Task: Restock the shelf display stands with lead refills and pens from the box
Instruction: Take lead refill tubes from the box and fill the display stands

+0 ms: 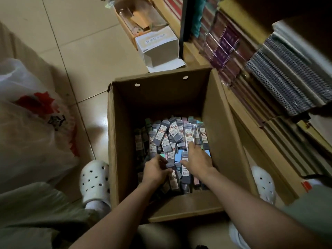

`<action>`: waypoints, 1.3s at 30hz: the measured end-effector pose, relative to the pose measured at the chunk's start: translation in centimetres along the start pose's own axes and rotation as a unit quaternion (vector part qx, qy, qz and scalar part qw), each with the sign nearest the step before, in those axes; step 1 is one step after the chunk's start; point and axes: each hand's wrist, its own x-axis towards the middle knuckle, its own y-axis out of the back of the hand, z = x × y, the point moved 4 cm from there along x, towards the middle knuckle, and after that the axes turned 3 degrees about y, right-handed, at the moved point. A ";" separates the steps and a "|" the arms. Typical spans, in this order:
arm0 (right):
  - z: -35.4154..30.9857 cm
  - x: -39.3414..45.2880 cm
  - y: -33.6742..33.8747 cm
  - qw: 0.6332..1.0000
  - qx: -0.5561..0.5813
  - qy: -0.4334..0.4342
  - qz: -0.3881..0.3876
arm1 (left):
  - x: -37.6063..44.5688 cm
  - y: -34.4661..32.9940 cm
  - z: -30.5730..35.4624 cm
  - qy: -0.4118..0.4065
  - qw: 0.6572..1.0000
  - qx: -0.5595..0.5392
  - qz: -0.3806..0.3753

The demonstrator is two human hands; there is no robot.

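A brown cardboard box stands open on the floor between my feet. Its bottom holds a loose pile of several lead refill packs, grey and pastel, with white and red labels. Both my hands are down inside the box. My left hand grips a bunch of refill packs near the box's front. My right hand lies over the pile just to the right, its fingers curled round a pack. No display stand is in view.
Shelves with stacked notebooks and wrapped books run along the right. A white carton and a small open box sit on the tiled floor behind. A plastic bag lies at the left.
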 end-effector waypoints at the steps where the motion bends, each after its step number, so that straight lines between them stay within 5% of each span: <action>1: 0.2 0.2 -0.2 1.000 0.013 -0.010 -0.016 | 0.2 -0.2 -0.2 0.010 1.000 -0.015 -0.012; 15: 1.9 0.7 1.5 0.947 0.305 0.000 0.099 | 0.2 2.2 2.1 -0.002 0.954 -0.298 0.027; 20: -0.3 1.0 0.8 0.927 0.371 0.043 0.023 | -0.7 2.1 2.9 -0.031 0.962 -0.270 -0.010; 28: -1.0 0.3 -0.3 0.891 0.453 0.038 0.010 | -0.7 1.4 2.3 -0.046 0.962 -0.258 -0.075; 31: -0.3 0.8 0.4 0.928 0.364 0.061 0.047 | -0.3 2.2 1.9 -0.017 0.963 -0.269 0.004; 34: 0.6 1.3 0.0 0.987 0.130 0.087 0.032 | 0.3 3.2 0.6 0.032 0.948 -0.309 0.069; 39: -0.1 2.0 -1.3 0.993 -0.056 0.101 0.024 | 0.1 2.9 -0.2 0.059 0.933 -0.351 0.060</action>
